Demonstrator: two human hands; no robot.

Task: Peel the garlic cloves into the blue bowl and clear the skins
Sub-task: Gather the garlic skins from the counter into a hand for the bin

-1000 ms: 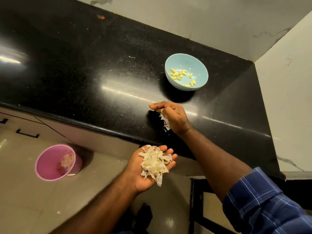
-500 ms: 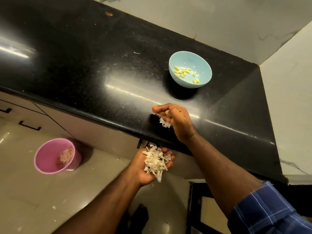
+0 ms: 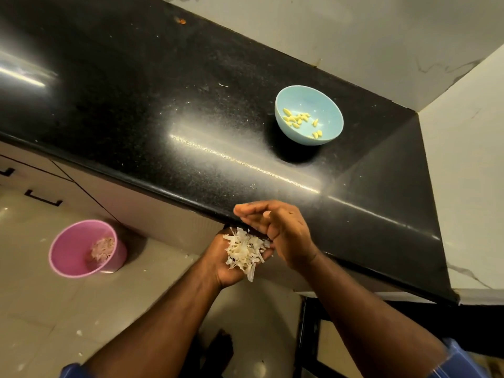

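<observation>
Here we are at the front lip of the black bench (image 3: 191, 110), both hands working close together. The left hand (image 3: 231, 264) is turned palm up and cupped just under the edge, fingers loosely curved round a heap of papery garlic skins (image 3: 245, 251). It sits low and tight to the lip for a reason, I'd say: it acts as a catch-tray, so anything brushed off the top falls straight in.

The right hand (image 3: 281, 230) is directly above and touching that heap, fingers nearly straight and held together, side of the hand toward the pile. It grips nothing I can make out; it looks like a sweeping blade, pushing scraps over the edge. Whether a few flakes are tucked beneath it, I cannot tell.

Beyond the hands, well back on the bench and a little to the right, sits the blue bowl (image 3: 327, 105) with the peeled garlic cloves (image 3: 296, 118) scattered in its bottom. Kept well apart from the sweeping, sensibly, so no skin drifts in. Only tiny specks show on the bench between bowl and hands.

Down to the left of the left hand, on the floor (image 3: 41, 309), stands a pink bin (image 3: 65, 255) with pale skins already inside. Peeling looks finished; this is the clearing stage. Next call, in my judgement: carry the cupped load across to that bin without spilling, since these skins are feather-light.
</observation>
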